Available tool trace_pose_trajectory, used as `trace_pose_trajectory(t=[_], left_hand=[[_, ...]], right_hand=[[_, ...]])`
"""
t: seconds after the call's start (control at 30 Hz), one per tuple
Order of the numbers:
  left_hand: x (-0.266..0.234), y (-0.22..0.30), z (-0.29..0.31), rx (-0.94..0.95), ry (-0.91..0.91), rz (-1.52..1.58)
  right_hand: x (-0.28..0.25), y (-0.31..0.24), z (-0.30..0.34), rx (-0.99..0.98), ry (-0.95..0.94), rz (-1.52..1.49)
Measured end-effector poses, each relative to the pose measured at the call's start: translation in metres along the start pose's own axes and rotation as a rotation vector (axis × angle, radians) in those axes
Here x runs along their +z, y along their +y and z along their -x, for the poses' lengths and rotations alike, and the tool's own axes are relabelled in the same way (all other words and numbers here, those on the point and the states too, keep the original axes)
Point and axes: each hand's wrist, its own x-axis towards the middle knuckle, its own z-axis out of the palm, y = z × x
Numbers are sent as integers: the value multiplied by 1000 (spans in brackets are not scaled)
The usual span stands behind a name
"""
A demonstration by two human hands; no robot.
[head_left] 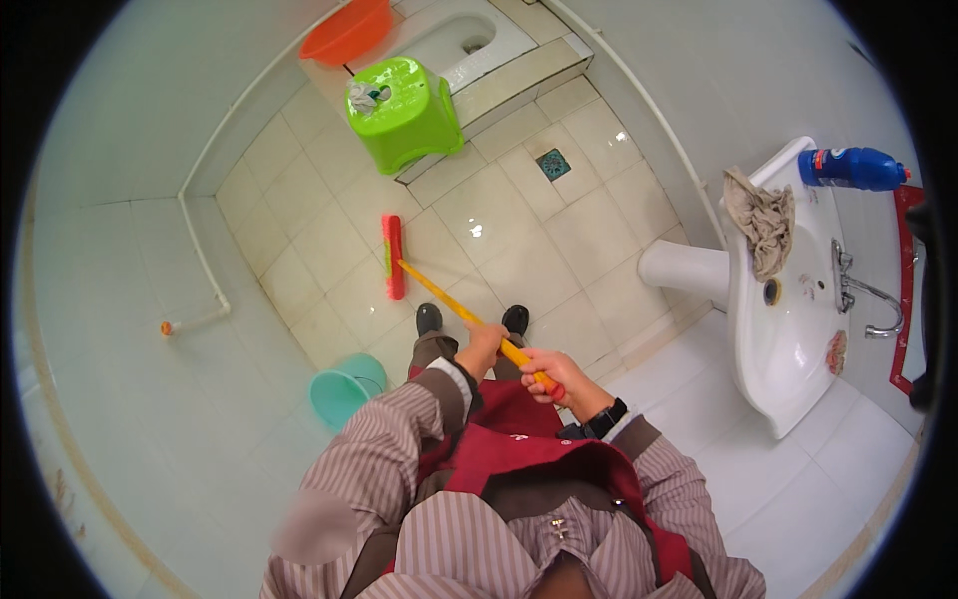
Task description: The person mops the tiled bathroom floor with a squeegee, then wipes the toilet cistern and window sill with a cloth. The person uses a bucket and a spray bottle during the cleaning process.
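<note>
Both hands are closed round the yellow handle of a broom [451, 302]. My left hand [482, 347] grips it partway down, and my right hand [561, 379] holds it close to the red-capped top end. The handle slopes forward and left to the red head [395, 258], whose pink and green bristles point left. That head rests on the wet-looking tiled floor [524, 245], ahead of my dark shoes. A dark band circles my right wrist.
A turquoise bucket [344, 391] stands left of my legs. Ahead, a green stool [404, 115] bears a cloth, beside an orange basin [347, 32] and a squat toilet [474, 50]. A drain [553, 165] lies in the floor. At right, a sink [788, 384] carries a rag [763, 220] and blue bottle [853, 169].
</note>
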Motion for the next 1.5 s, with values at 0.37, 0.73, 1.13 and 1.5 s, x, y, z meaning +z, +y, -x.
trace_pose_trajectory(t=[0.37, 0.73, 1.13, 1.5], left_hand=[[141, 42, 104, 190, -538, 198], [76, 44, 164, 196, -987, -716], [-5, 40, 160, 548, -1759, -1717], [-111, -105, 222, 164, -2617, -1361]], right_hand=[[-13, -25, 98, -267, 383, 193], [23, 56, 106, -453, 224, -435], [98, 236, 15, -683, 187, -1571], [140, 396, -112, -1204, 691, -1940]])
